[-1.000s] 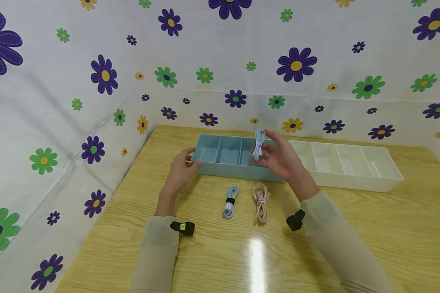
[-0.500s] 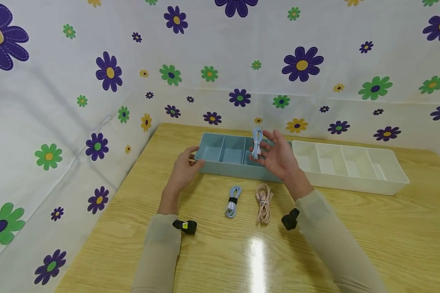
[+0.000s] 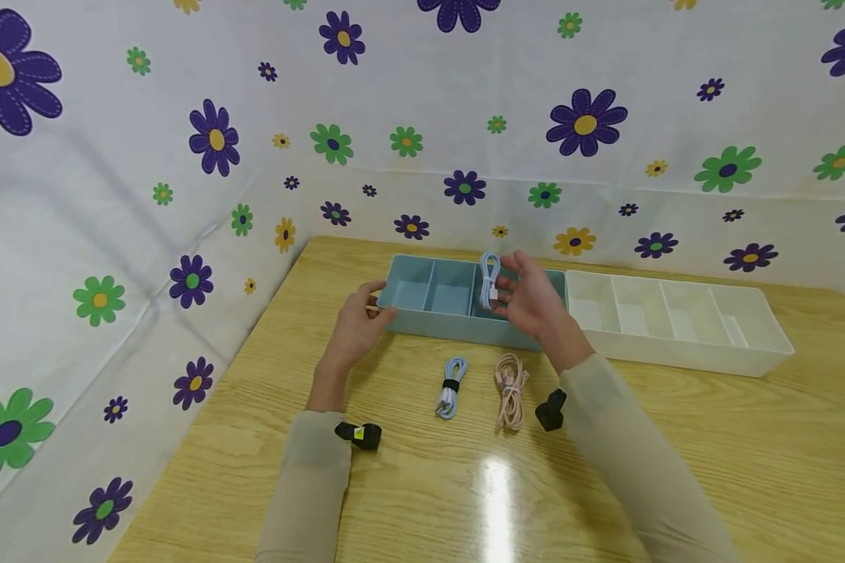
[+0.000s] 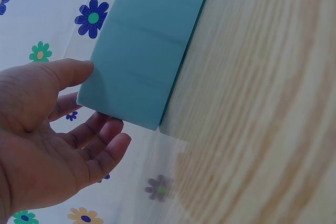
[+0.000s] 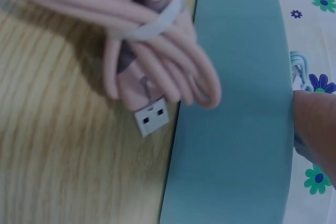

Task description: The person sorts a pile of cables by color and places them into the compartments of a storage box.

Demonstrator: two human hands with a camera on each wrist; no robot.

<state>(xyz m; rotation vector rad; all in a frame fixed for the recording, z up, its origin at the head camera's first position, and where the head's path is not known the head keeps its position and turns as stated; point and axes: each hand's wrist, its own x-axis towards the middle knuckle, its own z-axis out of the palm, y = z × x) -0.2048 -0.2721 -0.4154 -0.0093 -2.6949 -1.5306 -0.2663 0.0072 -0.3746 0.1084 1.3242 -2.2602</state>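
Note:
In the head view, my left hand [image 3: 355, 324] grips the left end of a blue divided organizer box [image 3: 458, 325]. Its thumb lies against the box's edge in the left wrist view, with the other fingers around the end wall [image 4: 142, 51]. My right hand [image 3: 535, 301] pinches a coiled light-blue charging cable [image 3: 489, 277] over the third compartment from the left, beside a divider. A second blue cable [image 3: 451, 389], tied with a black strap, lies in front of the box. Beside it lies a coiled pink cable [image 3: 511, 391], whose USB plug [image 5: 152, 117] shows in the right wrist view.
A white divided organizer box [image 3: 683, 344] stands end to end with the blue one on its right. Both sit near the back of the wooden table [image 3: 422, 485], before a flower-patterned cloth [image 3: 408, 62].
My right hand has brought the light-blue cable slightly left and lower over the blue box, and its plug end now points right. The left hand stays at the box's end.

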